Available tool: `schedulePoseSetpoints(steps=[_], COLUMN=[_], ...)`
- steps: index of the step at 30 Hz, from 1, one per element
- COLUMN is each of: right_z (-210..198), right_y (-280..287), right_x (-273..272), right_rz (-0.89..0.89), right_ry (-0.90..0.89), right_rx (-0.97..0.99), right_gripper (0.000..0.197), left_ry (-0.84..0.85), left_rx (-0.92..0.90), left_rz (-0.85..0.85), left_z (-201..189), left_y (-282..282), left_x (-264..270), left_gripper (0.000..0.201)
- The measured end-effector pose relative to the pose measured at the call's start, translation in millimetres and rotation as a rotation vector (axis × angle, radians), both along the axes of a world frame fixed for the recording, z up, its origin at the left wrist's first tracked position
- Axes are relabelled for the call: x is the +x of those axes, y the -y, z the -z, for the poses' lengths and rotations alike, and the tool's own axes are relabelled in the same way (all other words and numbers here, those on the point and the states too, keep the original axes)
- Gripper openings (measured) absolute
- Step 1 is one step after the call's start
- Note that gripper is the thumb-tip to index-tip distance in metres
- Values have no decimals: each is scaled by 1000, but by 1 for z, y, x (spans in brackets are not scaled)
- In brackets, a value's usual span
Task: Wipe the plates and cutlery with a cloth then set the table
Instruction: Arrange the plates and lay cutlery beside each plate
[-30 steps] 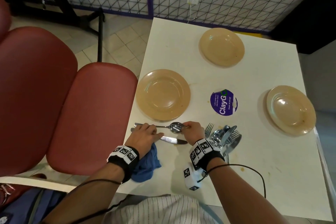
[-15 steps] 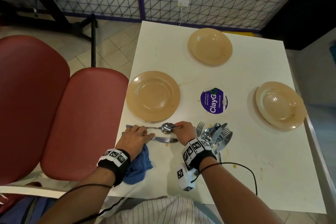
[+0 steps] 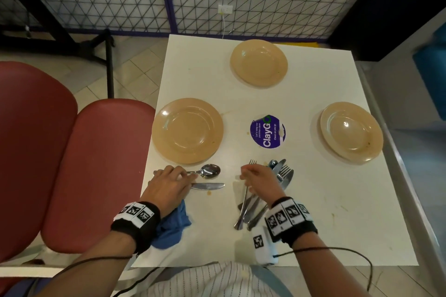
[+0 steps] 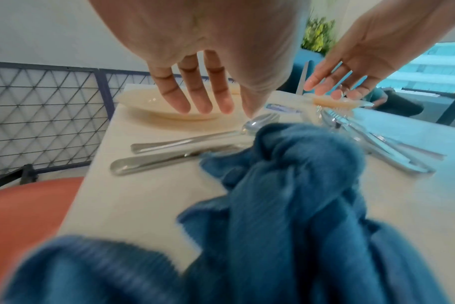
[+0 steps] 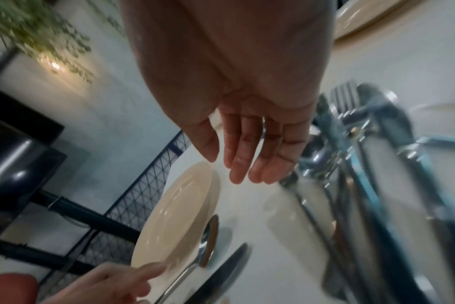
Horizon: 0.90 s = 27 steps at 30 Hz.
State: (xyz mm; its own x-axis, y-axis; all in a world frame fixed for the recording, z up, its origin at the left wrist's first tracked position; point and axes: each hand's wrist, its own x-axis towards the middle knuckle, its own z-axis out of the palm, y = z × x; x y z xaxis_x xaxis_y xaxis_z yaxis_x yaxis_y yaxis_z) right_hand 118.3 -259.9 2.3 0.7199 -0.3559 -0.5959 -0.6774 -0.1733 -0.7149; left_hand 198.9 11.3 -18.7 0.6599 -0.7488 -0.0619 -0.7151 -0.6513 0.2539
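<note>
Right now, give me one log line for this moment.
left hand: open over spoon and knife | right hand: open, over cutlery pile | cloth: under left wrist

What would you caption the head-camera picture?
Two open hands, left and right, hover over steel cutlery beside three round tan plates on a white table.

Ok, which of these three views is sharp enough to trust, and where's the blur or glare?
Head view: sharp, with glare spots on the tan round plates. Left wrist view: folded blue cloth soft up close, steel spoon readable. Right wrist view: dim, tilted, the steel cutlery pile smeared by motion blur.
</note>
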Motion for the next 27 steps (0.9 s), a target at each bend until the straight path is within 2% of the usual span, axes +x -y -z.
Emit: schedulePoseSetpoints(steps=[4, 7, 9, 14, 19, 27], right_z=[-3, -1, 1, 9, 13, 12], right_y=[41, 64, 77, 105, 133, 185], right_x=[-46, -81, -106, -166, -210, -219], right_rz=[98, 152, 146, 131, 92, 55], right_ry=[4, -47, -93, -156, -208, -168], right_rx=[1, 7, -30, -74, -54, -49], right_gripper=[13, 14, 15, 13, 13, 14], left_ry=[-78, -302, -383, -405, -416, -519], left_rx=[-13, 102, 170, 298, 392, 354], left_rz=[33, -21, -71, -253, -437, -688], left_z=[-11, -19, -19, -6, 3, -5], left_y=[48, 95, 122, 172, 199, 207], left_x=[-17, -34, -42, -54, -57, -61], left_gripper=[41, 40, 36, 36, 31, 28])
